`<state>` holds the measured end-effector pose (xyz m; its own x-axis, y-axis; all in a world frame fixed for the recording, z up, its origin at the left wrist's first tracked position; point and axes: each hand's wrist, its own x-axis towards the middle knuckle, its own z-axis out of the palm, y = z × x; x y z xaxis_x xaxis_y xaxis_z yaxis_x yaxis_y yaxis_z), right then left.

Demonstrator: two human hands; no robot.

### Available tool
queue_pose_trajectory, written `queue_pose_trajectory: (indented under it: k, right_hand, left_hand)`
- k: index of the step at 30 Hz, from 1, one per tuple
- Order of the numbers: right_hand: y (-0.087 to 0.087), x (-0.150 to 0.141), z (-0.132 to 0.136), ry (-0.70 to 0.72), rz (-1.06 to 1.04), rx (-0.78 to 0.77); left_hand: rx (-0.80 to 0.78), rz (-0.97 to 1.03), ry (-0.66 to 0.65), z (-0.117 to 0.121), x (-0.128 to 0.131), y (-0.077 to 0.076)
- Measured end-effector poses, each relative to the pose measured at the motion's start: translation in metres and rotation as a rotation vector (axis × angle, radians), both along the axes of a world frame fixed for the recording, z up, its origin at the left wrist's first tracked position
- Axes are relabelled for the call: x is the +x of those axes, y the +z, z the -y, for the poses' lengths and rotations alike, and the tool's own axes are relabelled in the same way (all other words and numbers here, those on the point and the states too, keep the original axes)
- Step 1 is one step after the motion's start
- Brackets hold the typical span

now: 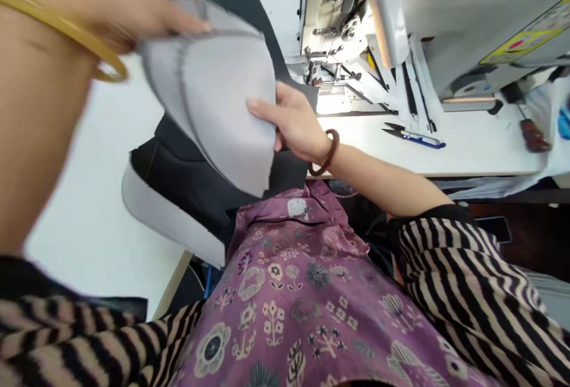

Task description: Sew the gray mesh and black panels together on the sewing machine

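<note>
A grey mesh fabric piece (214,96) with a stitched seam is held up over the table between both hands. My left hand (129,1), blurred, with a yellow bangle at the wrist, pinches its upper edge. My right hand (296,123), wearing a brown bangle, grips the piece's right edge with the thumb on top. Under the piece lies a stack of black fabric pieces (187,179) with a grey edge, hanging over the table's front.
A white sewing machine (401,25) stands at the back right on the white table (89,209). Thread snips with a blue handle (414,136) lie to the right of my hand. A purple flowered apron (303,304) covers my lap.
</note>
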<state>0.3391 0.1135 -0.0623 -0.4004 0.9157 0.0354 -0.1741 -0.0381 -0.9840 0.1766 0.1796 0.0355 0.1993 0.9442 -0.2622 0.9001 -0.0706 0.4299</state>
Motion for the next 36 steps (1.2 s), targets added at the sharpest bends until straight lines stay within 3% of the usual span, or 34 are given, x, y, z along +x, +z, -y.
queue_pose_trajectory:
  k: [3, 5, 8, 10, 13, 17, 20, 25, 31, 36]
  right_hand:
    - [-0.045, 0.023, -0.01, -0.188, 0.384, -0.052]
    - [-0.062, 0.044, -0.011, -0.245, 0.644, 0.013]
    - [-0.071, 0.073, -0.006, -0.068, 0.959, 0.27]
    - [-0.073, 0.086, -0.003, 0.123, 1.061, 0.503]
    - [-0.077, 0.091, 0.001, 0.284, 1.115, 0.784]
    - [-0.087, 0.083, 0.003, 0.324, 1.071, 0.954]
    - [-0.091, 0.08, 0.004, 0.276, 1.015, 0.976]
    - [-0.095, 0.082, 0.006, 0.216, 1.053, 0.935]
    - [-0.094, 0.081, 0.011, 0.134, 1.25, 0.936]
    - [-0.089, 0.079, 0.008, 0.216, 1.304, 0.86]
  left_hand:
    - [0.197, -0.157, -0.159, -0.032, 0.012, -0.043]
    - [0.222, -0.204, -0.284, -0.048, 0.033, -0.08]
    - [0.164, -0.124, -0.385, -0.062, 0.06, -0.126]
    - [0.148, -0.027, -0.483, -0.066, 0.067, -0.14]
    - [0.119, -0.001, -0.596, -0.066, 0.06, -0.14]
    - [0.022, -0.028, -0.638, -0.061, 0.052, -0.126]
    - [0.014, -0.085, -0.645, -0.054, 0.056, -0.122]
    - [0.22, -0.116, -0.582, -0.042, 0.06, -0.133]
    - [0.325, -0.147, -0.727, -0.04, 0.057, -0.138]
    - [0.329, -0.227, -0.8, -0.045, 0.063, -0.134]
